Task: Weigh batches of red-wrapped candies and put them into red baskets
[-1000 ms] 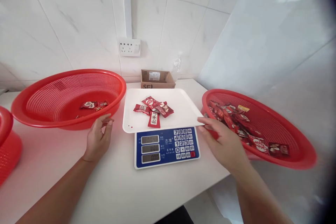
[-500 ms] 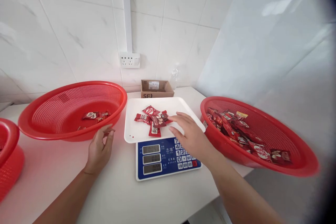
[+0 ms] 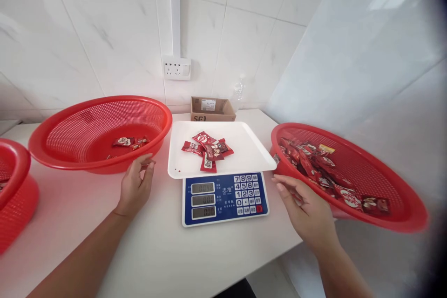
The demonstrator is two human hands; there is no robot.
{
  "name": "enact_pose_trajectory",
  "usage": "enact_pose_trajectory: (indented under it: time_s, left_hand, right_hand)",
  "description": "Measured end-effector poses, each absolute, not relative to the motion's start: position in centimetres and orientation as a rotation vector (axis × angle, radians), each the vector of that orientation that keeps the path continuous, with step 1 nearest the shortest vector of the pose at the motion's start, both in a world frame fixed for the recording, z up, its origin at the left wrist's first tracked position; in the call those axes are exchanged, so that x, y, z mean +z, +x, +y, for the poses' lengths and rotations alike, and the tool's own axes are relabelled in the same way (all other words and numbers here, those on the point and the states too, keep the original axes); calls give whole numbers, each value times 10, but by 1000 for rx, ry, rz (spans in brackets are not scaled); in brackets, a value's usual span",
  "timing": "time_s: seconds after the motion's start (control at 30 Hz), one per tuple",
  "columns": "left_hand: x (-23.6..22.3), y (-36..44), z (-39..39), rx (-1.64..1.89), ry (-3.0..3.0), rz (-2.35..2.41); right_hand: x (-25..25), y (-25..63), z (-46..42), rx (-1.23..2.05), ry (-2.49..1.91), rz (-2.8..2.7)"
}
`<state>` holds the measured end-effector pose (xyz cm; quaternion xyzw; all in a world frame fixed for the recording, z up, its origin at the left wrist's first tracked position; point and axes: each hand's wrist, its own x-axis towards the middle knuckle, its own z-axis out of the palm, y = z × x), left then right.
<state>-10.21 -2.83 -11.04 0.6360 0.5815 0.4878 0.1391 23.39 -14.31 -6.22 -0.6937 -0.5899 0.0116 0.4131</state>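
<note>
Several red candy packets (image 3: pixel 213 152) lie in an overlapping pile on the white pan (image 3: pixel 251 146) of a digital scale (image 3: pixel 226 199), whose blue panel has a keypad and three displays. My left hand (image 3: pixel 135 187) hovers left of the scale, just before the rim of a red basket (image 3: pixel 87 163); its fingers are loosely bent, thumb apart, with nothing seen in them. To the right of the keypad, my right hand (image 3: pixel 309 214) is held beside another red basket (image 3: pixel 412 209), fingers half curled and apart from the thumb, holding nothing visible. Many similar packets (image 3: pixel 314 165) fill part of that right basket.
A few packets (image 3: pixel 127 141) lie in the left basket. Another red basket (image 3: pixel 17 186) is cut off at the left edge. Behind the pan stand a small cardboard box (image 3: pixel 213 115) and a clear plastic bottle (image 3: pixel 239 91). The table's front edge slants at lower right.
My right hand has left the packets on the pan and moved right and down, toward the right basket. My left hand stays nearly in place. The view has shifted slightly.
</note>
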Motion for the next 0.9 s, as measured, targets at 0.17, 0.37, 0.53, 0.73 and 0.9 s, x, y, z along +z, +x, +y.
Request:
enact_pose_trajectory:
  time_s: [0.17,0.37,0.53,0.73,0.9]
  left_hand:
    - [-112,-104,-28,1396,1845,1691]
    - [-113,-104,-29,1421,1957,1690]
    - [-115,-103,-29,1433,2078,1651]
    - [-116,-102,-29,1391,2063,1722]
    - [-107,-100,-32,1470,2072,1755]
  right_hand:
    - [-67,239,-150,53,-1742,-1419]
    - [-86,247,-143,105,-1769,-1334]
    - [-121,260,-131,355,-1790,-1195]
    - [-143,271,-128,552,-1714,-1125]
    - [-149,273,-128,581,-1682,-1157]
